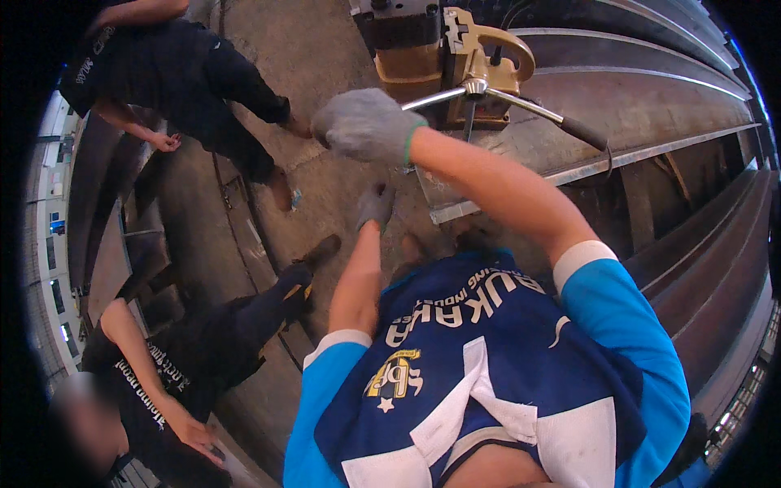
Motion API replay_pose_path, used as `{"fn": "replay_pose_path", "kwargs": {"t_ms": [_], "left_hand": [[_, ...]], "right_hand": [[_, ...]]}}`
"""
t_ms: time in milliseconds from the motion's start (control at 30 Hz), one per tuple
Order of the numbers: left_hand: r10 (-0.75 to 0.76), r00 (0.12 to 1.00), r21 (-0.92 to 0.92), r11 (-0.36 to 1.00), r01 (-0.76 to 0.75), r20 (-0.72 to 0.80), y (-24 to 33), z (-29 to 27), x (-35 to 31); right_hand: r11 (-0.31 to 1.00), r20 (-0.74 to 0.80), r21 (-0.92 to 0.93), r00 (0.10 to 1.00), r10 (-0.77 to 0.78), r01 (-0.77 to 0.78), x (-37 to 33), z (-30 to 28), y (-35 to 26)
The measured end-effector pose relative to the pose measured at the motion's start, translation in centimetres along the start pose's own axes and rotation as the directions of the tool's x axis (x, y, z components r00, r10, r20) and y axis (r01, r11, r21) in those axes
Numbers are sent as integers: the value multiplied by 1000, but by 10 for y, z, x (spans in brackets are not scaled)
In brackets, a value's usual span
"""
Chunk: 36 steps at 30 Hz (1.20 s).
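My right hand [368, 126], in a grey glove with a green cuff, is closed round the end of one metal spoke [435, 98] of a feed handle. The glove hides that spoke's grip. The handle's hub [475, 88] sits on the side of a gold-coloured drilling machine [504, 73], and another spoke ends in a dark grip [584, 132]. Lower down, apart from the machine, my left hand [376, 205] hangs in a grey glove with its fingers curled in. Nothing shows in it.
Long steel beams [634, 102] lie under and beyond the machine, with more stacked at the right. To the left stand two people in dark clothes, one farther [179, 81] and one nearer [203, 358]. Steel pieces [146, 252] lie by them on the brown floor [268, 41].
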State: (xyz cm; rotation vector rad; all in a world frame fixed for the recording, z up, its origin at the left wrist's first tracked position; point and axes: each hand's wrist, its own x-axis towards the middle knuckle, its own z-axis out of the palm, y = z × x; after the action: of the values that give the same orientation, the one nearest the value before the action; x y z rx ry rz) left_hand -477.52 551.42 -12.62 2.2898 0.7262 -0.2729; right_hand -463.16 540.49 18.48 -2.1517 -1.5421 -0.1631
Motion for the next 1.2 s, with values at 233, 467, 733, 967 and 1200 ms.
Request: {"fn": "replay_pose_path", "kwargs": {"t_ms": [233,467,733,967,1200], "left_hand": [[-152,943,340,939,45,296,-89,11,-58],[-20,999,119,993,24,-29,-60,26,-91],[-278,946,-322,922,214,-168,-92,47,-156],[-670,742,-432,677,596,-24,-160,46,-260],[-719,687,-401,662,633,-103,-189,93,-334]], "right_hand": [[997,100,-68,994,44,-37,-16,-13,-22],[923,56,-171,938,-341,346,-30,-12,-13],[969,344,23,908,-238,246,-33,-27,-37],[926,230,104,898,-376,362,-32,-10,-34],[914,264,124,875,-407,387,-51,-4,-51]]}}
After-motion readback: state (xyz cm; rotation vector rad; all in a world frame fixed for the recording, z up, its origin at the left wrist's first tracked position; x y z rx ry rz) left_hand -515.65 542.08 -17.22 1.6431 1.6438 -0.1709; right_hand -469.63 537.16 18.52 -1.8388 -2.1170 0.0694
